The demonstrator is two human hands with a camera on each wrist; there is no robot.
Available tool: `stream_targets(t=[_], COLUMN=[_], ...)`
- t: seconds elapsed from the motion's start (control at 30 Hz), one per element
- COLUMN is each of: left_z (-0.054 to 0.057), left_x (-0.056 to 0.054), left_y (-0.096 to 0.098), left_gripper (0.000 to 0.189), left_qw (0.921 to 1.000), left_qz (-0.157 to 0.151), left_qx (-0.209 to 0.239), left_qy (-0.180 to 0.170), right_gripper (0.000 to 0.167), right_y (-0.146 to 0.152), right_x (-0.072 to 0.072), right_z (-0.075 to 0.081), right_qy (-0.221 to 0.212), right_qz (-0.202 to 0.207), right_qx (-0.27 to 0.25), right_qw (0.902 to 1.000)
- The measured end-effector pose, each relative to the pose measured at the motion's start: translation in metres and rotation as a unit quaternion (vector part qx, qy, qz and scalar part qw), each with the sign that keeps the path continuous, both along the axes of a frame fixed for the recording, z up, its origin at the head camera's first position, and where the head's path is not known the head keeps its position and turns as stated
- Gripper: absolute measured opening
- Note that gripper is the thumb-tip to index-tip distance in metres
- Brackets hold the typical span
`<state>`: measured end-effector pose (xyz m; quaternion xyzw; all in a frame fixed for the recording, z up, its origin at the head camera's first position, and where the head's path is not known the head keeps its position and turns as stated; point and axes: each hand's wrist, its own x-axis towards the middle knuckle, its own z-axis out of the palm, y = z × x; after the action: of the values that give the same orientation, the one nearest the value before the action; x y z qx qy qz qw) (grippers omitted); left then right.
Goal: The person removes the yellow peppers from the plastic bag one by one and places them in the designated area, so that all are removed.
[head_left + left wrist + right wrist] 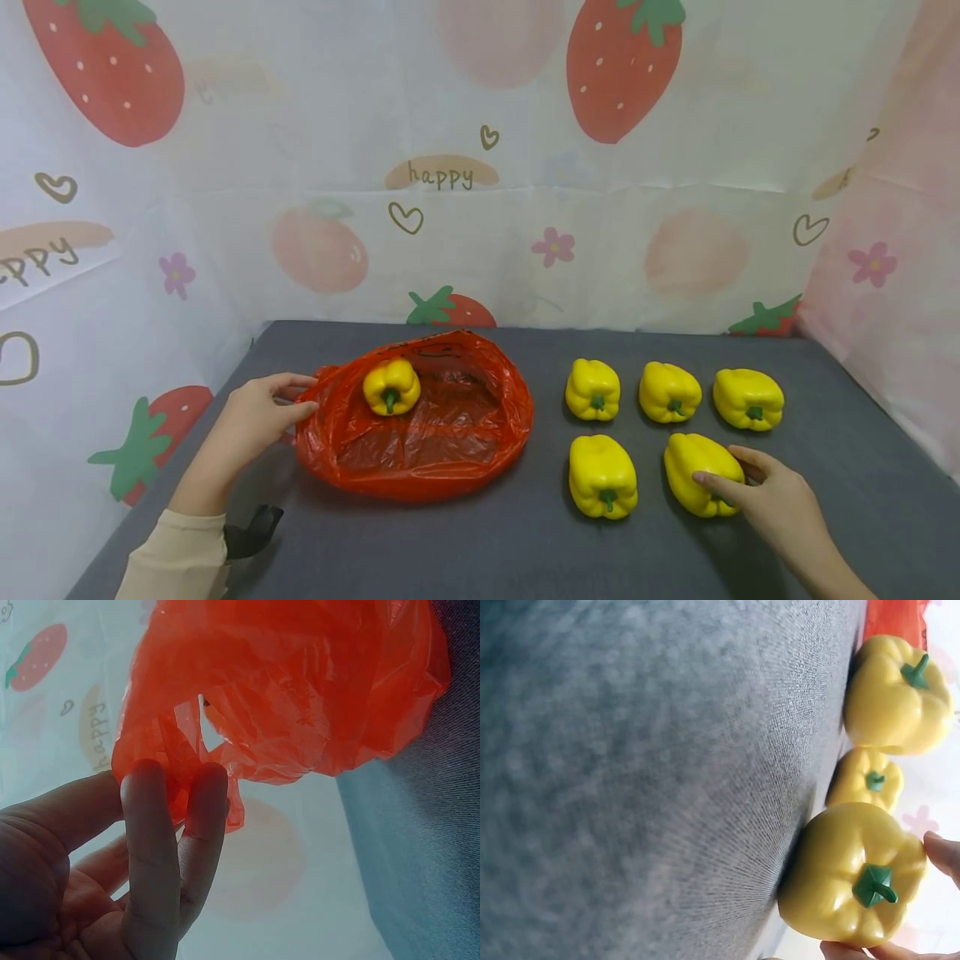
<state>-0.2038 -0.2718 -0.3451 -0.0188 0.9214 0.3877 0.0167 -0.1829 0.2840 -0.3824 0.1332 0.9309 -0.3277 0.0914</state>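
My left hand (258, 417) pinches the left edge of a red plastic bag (420, 483). In the left wrist view the thumb and fingertips hold the thin film (172, 754) beside a gap in it. The bag's wide mouth faces up, and one yellow bell pepper (392, 387) lies inside toward the back left. On the right, my right hand (783, 500) grips the front-right bell pepper (697, 475), thumb on its near side and fingers on the far side. The right wrist view shows this bell pepper (847, 874) low over the grey cloth, its green stem toward the camera.
Left of the gripped one stands another bell pepper (602, 477). Behind them a row holds a left pepper (592, 389), a middle one (670, 392) and a right one (747, 398). A dark grey cloth (480, 550) covers the table. Strawberry-print curtains (480, 250) enclose its back and sides.
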Motion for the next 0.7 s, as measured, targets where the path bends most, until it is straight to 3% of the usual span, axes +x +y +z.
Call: stream_targets(t=[0.33,0.57,0.7], left_z=[0.001,0.002,0.002], left_x=[0.002,0.001,0.001], left_y=[0.0,0.0,0.0], left_gripper=[0.049,0.049,0.049], left_qw=[1.0,1.0,1.0], left_qz=[0.0,0.003,0.002], left_qx=[0.004,0.006,0.006], left_qy=[0.0,0.001,0.001], right_gripper=[0.107,0.102,0.096], right_y=[0.002,-0.011,-0.03], right_x=[0.0,0.006,0.008], right_z=[0.004,0.021,0.032], right_qy=[0.007,0.077,0.105], right_qz=[0.015,0.026,0.025], right_qx=[0.012,0.015,-0.034], right_qw=[0.9998,0.9966,0.9936])
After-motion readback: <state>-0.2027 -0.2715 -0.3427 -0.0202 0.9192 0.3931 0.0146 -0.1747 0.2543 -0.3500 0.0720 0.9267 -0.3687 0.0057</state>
